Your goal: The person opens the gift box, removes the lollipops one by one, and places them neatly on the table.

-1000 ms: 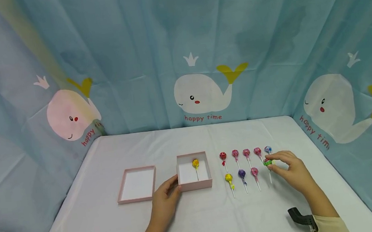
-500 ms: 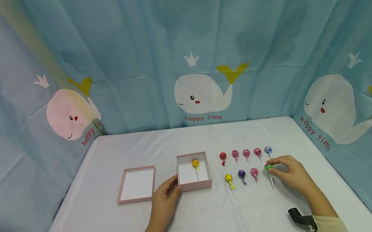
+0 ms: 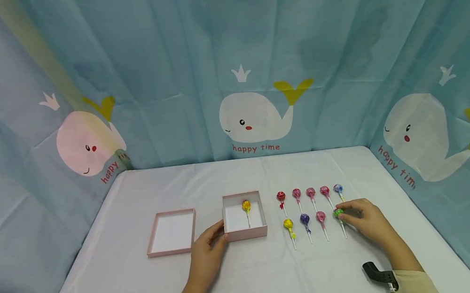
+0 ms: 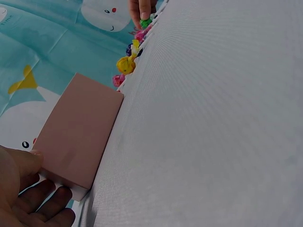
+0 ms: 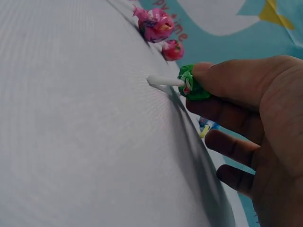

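At its near left corner, an open pink box (image 3: 247, 234) is held by my left hand (image 3: 205, 254). The left wrist view shows the thumb against one pink wall (image 4: 78, 132) and the fingers around the corner. One yellow lollipop (image 3: 246, 205) lies inside on the white bottom. Over on the right, my right hand (image 3: 368, 220) pinches the wrapped head of a green lollipop (image 5: 201, 93) between thumb and index finger; its white stick (image 5: 165, 81) points back toward the near side. This lollipop is at the right end of the nearer row.
Beside the green one lie a pink lollipop (image 3: 320, 216), a purple lollipop (image 3: 305, 219) and another yellow lollipop (image 3: 288, 225). Behind them runs a row with a red lollipop (image 3: 281, 196), several pink ones and a blue lollipop (image 3: 338, 188). A shallow pink lid (image 3: 173, 231) lies left of the box.
My right hand has come slightly nearer and lower with the green lollipop, whose stick now sits closer to the table in line with the near row. The left hand and box have stayed put.
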`<state>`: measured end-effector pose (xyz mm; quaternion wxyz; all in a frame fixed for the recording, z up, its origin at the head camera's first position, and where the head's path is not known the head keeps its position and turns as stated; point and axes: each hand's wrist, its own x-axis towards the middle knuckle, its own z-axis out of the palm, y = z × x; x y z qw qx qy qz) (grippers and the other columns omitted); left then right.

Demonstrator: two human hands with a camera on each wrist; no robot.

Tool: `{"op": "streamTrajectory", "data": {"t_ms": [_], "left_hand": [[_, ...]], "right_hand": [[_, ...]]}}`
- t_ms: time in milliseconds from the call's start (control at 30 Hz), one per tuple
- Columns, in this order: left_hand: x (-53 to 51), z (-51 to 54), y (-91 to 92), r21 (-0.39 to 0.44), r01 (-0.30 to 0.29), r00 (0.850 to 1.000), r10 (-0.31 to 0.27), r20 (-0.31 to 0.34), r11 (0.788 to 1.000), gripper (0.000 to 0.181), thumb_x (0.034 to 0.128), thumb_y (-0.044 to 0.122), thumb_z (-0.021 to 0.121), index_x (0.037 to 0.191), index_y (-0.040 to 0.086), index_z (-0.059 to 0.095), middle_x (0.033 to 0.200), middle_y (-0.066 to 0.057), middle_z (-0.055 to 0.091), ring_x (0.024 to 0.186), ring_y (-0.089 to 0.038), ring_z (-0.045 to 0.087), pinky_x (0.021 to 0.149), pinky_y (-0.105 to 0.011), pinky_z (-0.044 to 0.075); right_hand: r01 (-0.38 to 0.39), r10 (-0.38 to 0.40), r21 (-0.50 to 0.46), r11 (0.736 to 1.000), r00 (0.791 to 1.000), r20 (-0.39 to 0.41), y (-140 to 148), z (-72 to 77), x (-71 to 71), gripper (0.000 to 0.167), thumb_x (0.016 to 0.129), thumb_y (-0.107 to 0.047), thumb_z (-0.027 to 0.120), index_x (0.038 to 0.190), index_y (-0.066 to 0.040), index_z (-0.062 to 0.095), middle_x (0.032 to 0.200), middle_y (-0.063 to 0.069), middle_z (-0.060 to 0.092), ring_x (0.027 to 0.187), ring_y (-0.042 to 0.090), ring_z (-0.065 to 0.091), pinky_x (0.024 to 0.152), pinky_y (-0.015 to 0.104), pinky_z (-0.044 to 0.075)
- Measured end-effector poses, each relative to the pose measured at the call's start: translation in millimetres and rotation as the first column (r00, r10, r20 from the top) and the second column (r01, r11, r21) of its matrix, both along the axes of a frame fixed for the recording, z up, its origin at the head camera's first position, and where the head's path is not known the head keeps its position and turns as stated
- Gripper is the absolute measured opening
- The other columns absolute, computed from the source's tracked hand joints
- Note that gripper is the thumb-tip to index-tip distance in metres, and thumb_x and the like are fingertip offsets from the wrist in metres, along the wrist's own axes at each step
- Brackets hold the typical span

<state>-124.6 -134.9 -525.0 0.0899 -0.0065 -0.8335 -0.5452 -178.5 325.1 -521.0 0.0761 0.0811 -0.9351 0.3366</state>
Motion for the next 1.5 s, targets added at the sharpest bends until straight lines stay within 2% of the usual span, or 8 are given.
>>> {"op": "streamTrajectory", "data": {"t_ms": [133, 267, 333, 533, 667, 967, 1267, 1500], "left_hand": [[-0.6, 0.1, -0.4, 0.003, 0.006, 1.0, -0.006, -0.009, 1.0, 0.047, 0.0942, 0.023, 0.076, 0.138, 0.011, 0.064, 0.136, -0.003, 0.067, 0.134, -0.019, 0.057, 0.111, -0.036, 0.049], [-0.4, 0.2, -0.4, 0.0, 0.005, 1.0, -0.005, -0.006, 1.0, 0.047, 0.0946, 0.023, 0.075, 0.139, 0.012, 0.063, 0.136, -0.003, 0.067, 0.134, -0.019, 0.057, 0.111, -0.036, 0.049], [-0.2, 0.3, -0.4, 0.001, 0.003, 1.0, -0.003, -0.004, 1.0, 0.047, 0.0947, 0.023, 0.075, 0.139, 0.013, 0.064, 0.136, -0.003, 0.067, 0.134, -0.018, 0.058, 0.111, -0.036, 0.049], [0.6, 0.2, 0.0, 0.008, -0.001, 1.0, 0.001, 0.002, 1.0, 0.046, 0.0946, 0.023, 0.075, 0.138, 0.013, 0.064, 0.134, -0.002, 0.068, 0.133, -0.018, 0.059, 0.11, -0.034, 0.05], [1.0, 0.3, 0.2, 0.007, 0.002, 1.0, -0.002, -0.002, 1.0, 0.046, 0.0948, 0.023, 0.075, 0.138, 0.013, 0.064, 0.134, -0.002, 0.068, 0.133, -0.018, 0.059, 0.11, -0.034, 0.05], [0.6, -0.2, -0.1, 0.011, 0.003, 1.0, -0.002, -0.01, 1.0, 0.046, 0.0946, 0.021, 0.075, 0.138, 0.012, 0.064, 0.134, -0.002, 0.068, 0.132, -0.018, 0.059, 0.109, -0.032, 0.051], [0.6, 1.4, 0.2, 0.01, 0.005, 1.0, -0.005, -0.006, 1.0, 0.046, 0.0947, 0.021, 0.075, 0.138, 0.012, 0.064, 0.135, -0.004, 0.067, 0.133, -0.019, 0.058, 0.11, -0.036, 0.05], [0.4, 1.1, 0.3, -0.021, -0.003, 1.0, 0.003, -0.003, 1.0, 0.047, 0.0946, 0.023, 0.075, 0.139, 0.013, 0.064, 0.135, -0.001, 0.067, 0.134, -0.018, 0.058, 0.111, -0.038, 0.05]], "right_hand": [[0.002, -0.002, 0.019, 1.0, 1.0, -0.014, -0.3, -2.6, -1.8, 0.026, 0.091, -0.03, 0.08, 0.114, -0.017, 0.078, 0.116, 0.008, 0.071, 0.115, 0.028, 0.059, 0.096, 0.048, 0.049], [-0.002, 0.002, 0.013, 1.0, 1.0, -0.006, -0.1, -2.9, -2.9, 0.027, 0.091, -0.03, 0.08, 0.114, -0.016, 0.078, 0.117, 0.01, 0.07, 0.116, 0.031, 0.059, 0.098, 0.055, 0.048], [-0.003, 0.003, 0.019, 1.0, 1.0, -0.013, -0.2, -2.9, -2.8, 0.027, 0.091, -0.029, 0.08, 0.114, -0.016, 0.078, 0.117, 0.01, 0.071, 0.115, 0.031, 0.059, 0.098, 0.055, 0.048], [0.001, 0.002, 0.051, 0.999, 0.999, -0.054, -1.5, -3.6, -1.4, 0.024, 0.089, -0.027, 0.082, 0.111, -0.018, 0.078, 0.113, 0.003, 0.074, 0.111, 0.022, 0.058, 0.094, 0.041, 0.047], [0.003, 0.0, 0.056, 0.998, 0.998, -0.062, -1.5, -3.9, -0.7, 0.024, 0.089, -0.026, 0.082, 0.111, -0.018, 0.078, 0.113, 0.002, 0.075, 0.11, 0.021, 0.057, 0.094, 0.036, 0.047], [0.003, -0.001, 0.046, 0.999, 0.999, -0.037, 0.2, -3.3, -1.2, 0.029, 0.09, -0.027, 0.081, 0.116, -0.016, 0.076, 0.117, 0.004, 0.074, 0.115, 0.026, 0.058, 0.098, 0.045, 0.046], [-0.007, 0.007, 0.014, 1.0, 0.999, -0.032, 1.0, -4.2, -1.6, 0.027, 0.09, -0.025, 0.081, 0.115, -0.016, 0.076, 0.119, 0.007, 0.072, 0.117, 0.029, 0.057, 0.101, 0.056, 0.046], [-0.012, 0.013, 0.021, 1.0, 0.999, -0.051, 0.6, -6.7, -1.6, 0.027, 0.09, -0.027, 0.081, 0.115, -0.02, 0.076, 0.119, 0.001, 0.073, 0.116, 0.019, 0.055, 0.097, 0.038, 0.047]]}}
